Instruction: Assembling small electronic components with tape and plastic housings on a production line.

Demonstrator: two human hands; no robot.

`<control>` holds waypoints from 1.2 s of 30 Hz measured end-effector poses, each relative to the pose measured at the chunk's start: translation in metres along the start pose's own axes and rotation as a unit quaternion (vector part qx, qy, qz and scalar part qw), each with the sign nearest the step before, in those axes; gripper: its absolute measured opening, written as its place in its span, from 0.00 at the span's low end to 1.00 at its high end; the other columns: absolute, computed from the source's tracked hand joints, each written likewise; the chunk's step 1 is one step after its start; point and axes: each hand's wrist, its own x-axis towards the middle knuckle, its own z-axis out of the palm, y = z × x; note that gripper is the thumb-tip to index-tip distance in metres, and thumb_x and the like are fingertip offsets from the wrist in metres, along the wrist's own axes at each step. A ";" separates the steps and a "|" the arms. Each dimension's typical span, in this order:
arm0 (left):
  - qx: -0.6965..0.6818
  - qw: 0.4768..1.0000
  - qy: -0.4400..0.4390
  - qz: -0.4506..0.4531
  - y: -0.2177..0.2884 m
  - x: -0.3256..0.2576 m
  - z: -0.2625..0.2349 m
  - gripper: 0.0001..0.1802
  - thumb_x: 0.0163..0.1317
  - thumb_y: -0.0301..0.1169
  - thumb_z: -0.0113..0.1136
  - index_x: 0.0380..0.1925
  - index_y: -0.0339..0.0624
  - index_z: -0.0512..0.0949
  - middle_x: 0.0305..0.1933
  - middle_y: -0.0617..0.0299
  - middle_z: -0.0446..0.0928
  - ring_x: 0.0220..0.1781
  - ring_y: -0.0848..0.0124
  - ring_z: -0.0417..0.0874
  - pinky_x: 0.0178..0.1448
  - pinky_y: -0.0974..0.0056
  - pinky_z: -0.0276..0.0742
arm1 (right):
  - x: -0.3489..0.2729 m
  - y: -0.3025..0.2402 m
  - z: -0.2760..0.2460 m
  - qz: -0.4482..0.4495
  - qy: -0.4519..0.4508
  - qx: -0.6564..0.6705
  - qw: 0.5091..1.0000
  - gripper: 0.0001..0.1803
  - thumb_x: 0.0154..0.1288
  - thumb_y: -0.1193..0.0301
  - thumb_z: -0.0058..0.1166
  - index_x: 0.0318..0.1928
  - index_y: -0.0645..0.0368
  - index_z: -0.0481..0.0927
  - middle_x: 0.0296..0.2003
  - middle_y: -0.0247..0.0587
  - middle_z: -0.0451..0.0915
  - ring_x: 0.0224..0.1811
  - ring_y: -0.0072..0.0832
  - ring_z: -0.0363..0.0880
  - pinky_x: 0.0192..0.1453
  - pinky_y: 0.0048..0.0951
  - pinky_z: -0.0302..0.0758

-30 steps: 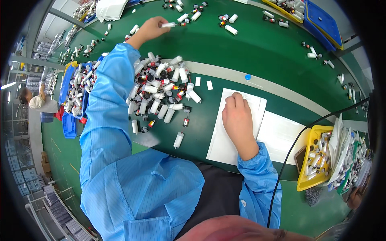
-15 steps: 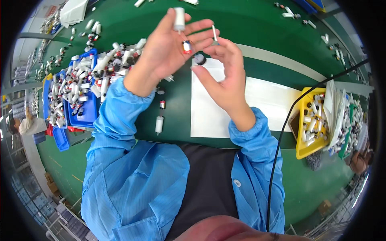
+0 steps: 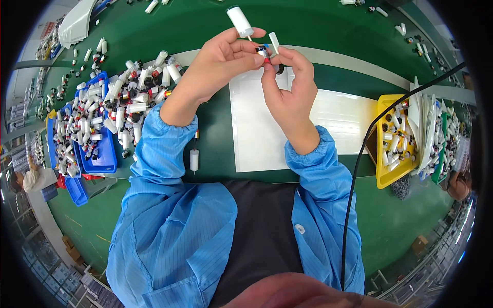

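Observation:
My left hand [image 3: 221, 64] is closed, with a white plastic cylinder [image 3: 239, 21] tilted up from its fingers. A small red, black and white part [image 3: 264, 52] with a bit of blue sits between the fingertips of both hands. My right hand [image 3: 292, 82] is closed too. A slim white piece [image 3: 274, 42] sticks up from its fingers, and a round black cap [image 3: 279, 69] shows beside them. The fingers partly hide these parts. Near the left sleeve, another white cylinder [image 3: 194, 159] with a thin tip rests on the green table.
White sheets [image 3: 259, 128] lie under the right hand. At left, a blue bin [image 3: 105, 154] and a heap [image 3: 134, 97] hold several white, black and red parts. To the right stands a yellow bin [image 3: 382, 177] of similar parts. A black cable [image 3: 358, 174] crosses beside my right arm.
My left hand has turned from an open palm to a pinch at the small red and black part. Both hands have come together, and the white cylinder now tilts.

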 end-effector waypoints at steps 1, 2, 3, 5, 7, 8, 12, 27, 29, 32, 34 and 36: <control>0.007 1.000 0.004 0.010 0.002 0.000 0.003 0.27 0.67 0.19 0.58 0.66 0.34 0.67 0.51 0.56 0.82 0.52 0.70 0.84 0.60 0.65 0.80 | -0.001 0.001 0.000 -0.014 -0.003 -0.015 1.000 0.22 0.56 0.83 0.62 0.52 0.58 0.76 0.36 0.37 0.81 0.37 0.31 0.80 0.45 0.30 0.77; 0.013 1.000 0.008 0.020 0.002 0.000 0.004 0.27 0.67 0.19 0.58 0.67 0.34 0.67 0.52 0.55 0.82 0.52 0.69 0.84 0.61 0.65 0.80 | -0.001 -0.001 0.000 -0.019 -0.008 -0.015 1.000 0.22 0.56 0.82 0.62 0.52 0.58 0.76 0.36 0.38 0.81 0.38 0.31 0.80 0.46 0.30 0.76; 0.011 1.000 0.012 0.020 0.001 -0.001 0.003 0.27 0.67 0.19 0.58 0.66 0.34 0.67 0.53 0.54 0.82 0.53 0.69 0.84 0.61 0.65 0.80 | 0.000 -0.003 -0.001 -0.025 -0.013 -0.015 0.999 0.21 0.56 0.82 0.62 0.52 0.59 0.76 0.37 0.38 0.80 0.38 0.30 0.80 0.46 0.29 0.76; 0.010 1.000 0.017 0.022 0.000 0.000 0.000 0.27 0.67 0.19 0.58 0.66 0.34 0.67 0.55 0.53 0.81 0.54 0.69 0.84 0.62 0.65 0.80 | 0.005 -0.008 -0.003 -0.019 -0.012 0.028 0.999 0.19 0.58 0.82 0.62 0.51 0.60 0.76 0.37 0.37 0.80 0.39 0.28 0.80 0.47 0.28 0.76; 0.005 0.999 0.020 0.029 0.001 0.001 -0.002 0.26 0.68 0.19 0.57 0.66 0.34 0.68 0.56 0.51 0.81 0.55 0.69 0.83 0.62 0.65 0.80 | 0.010 -0.012 -0.004 0.006 -0.002 0.115 0.993 0.16 0.61 0.81 0.62 0.50 0.62 0.76 0.37 0.36 0.80 0.40 0.25 0.80 0.47 0.26 0.76; 0.002 0.999 0.022 0.033 0.001 0.000 -0.002 0.25 0.68 0.19 0.56 0.65 0.34 0.68 0.57 0.51 0.80 0.55 0.69 0.83 0.62 0.65 0.79 | 0.011 -0.011 -0.006 0.061 -0.017 0.179 0.982 0.14 0.63 0.81 0.61 0.49 0.63 0.76 0.38 0.36 0.81 0.40 0.24 0.79 0.47 0.26 0.76; 0.045 0.998 0.012 0.042 0.004 -0.002 0.000 0.23 0.70 0.20 0.54 0.65 0.34 0.68 0.57 0.49 0.80 0.57 0.69 0.82 0.63 0.65 0.79 | 0.022 -0.009 -0.021 0.245 -0.079 0.342 0.904 0.07 0.69 0.78 0.59 0.46 0.65 0.79 0.38 0.37 0.83 0.37 0.19 0.79 0.43 0.23 0.76; 0.128 0.987 -0.048 0.084 -0.003 -0.003 0.001 0.23 0.70 0.15 0.49 0.65 0.29 0.68 0.59 0.49 0.78 0.61 0.66 0.81 0.68 0.62 0.77 | 0.037 0.002 -0.028 0.359 -0.167 0.333 0.856 0.05 0.65 0.73 0.62 0.37 0.63 0.83 0.28 0.37 0.83 0.28 0.18 0.77 0.33 0.21 0.72; 0.141 0.985 -0.048 0.083 -0.002 -0.003 0.001 0.23 0.70 0.15 0.49 0.65 0.29 0.68 0.60 0.48 0.77 0.61 0.66 0.81 0.68 0.62 0.77 | 0.035 0.001 -0.028 0.359 -0.167 0.319 0.861 0.06 0.65 0.73 0.62 0.37 0.63 0.83 0.28 0.37 0.83 0.28 0.17 0.77 0.32 0.20 0.72; 0.139 0.985 -0.060 0.079 0.002 -0.004 0.002 0.23 0.70 0.17 0.51 0.65 0.29 0.68 0.61 0.48 0.76 0.61 0.67 0.80 0.67 0.62 0.77 | 0.034 -0.001 -0.028 0.353 -0.165 0.271 0.880 0.07 0.64 0.72 0.64 0.37 0.64 0.83 0.30 0.37 0.84 0.29 0.17 0.79 0.33 0.20 0.75; 0.113 0.988 -0.060 0.081 0.002 -0.006 0.003 0.23 0.70 0.17 0.52 0.65 0.29 0.68 0.61 0.49 0.77 0.60 0.68 0.81 0.67 0.63 0.77 | 0.030 -0.002 -0.025 0.340 -0.151 0.253 0.893 0.08 0.63 0.72 0.64 0.37 0.65 0.83 0.31 0.38 0.84 0.30 0.18 0.80 0.34 0.20 0.77; 0.072 0.992 -0.049 0.088 -0.001 -0.007 0.004 0.24 0.69 0.19 0.54 0.65 0.29 0.69 0.60 0.49 0.78 0.58 0.69 0.82 0.65 0.64 0.78 | 0.031 -0.003 -0.025 0.333 -0.146 0.236 0.901 0.09 0.63 0.72 0.65 0.37 0.66 0.83 0.32 0.38 0.85 0.32 0.19 0.81 0.36 0.20 0.78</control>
